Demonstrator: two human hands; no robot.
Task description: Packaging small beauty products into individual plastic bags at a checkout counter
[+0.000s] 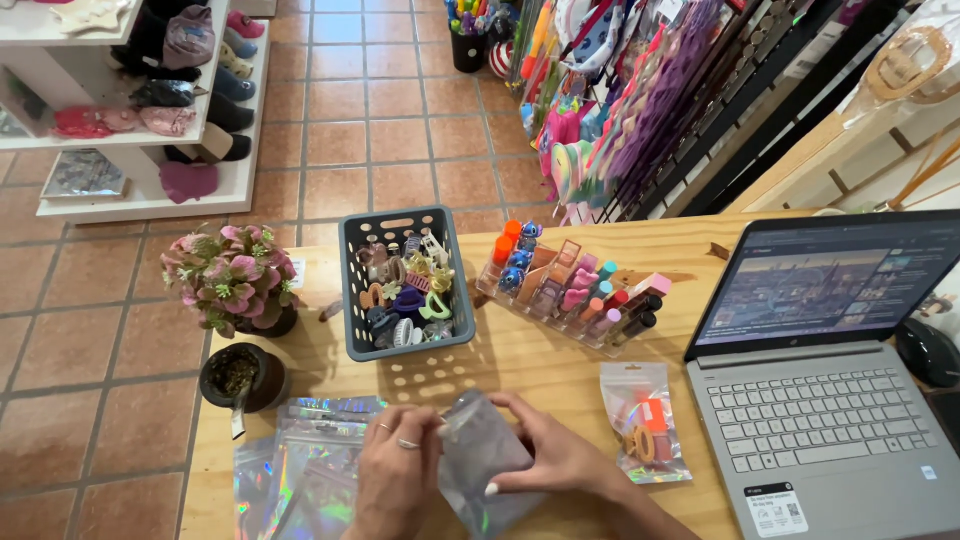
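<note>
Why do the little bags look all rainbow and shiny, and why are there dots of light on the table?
Head view: light glints rainbow off the holographic bags; sun through the blue basket throws a dotted shadow onto the table; both hands, left hand and right hand, look sharp; the edges bend slightly.

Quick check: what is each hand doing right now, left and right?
Left hand: closed on the left edge of the silvery pouch.
Right hand: closed on the same pouch's right side, fingers curled over it.

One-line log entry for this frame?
left hand: holds pouch | right hand: holds pouch | filled pouch: beside laptop | clip basket: behind
</note>
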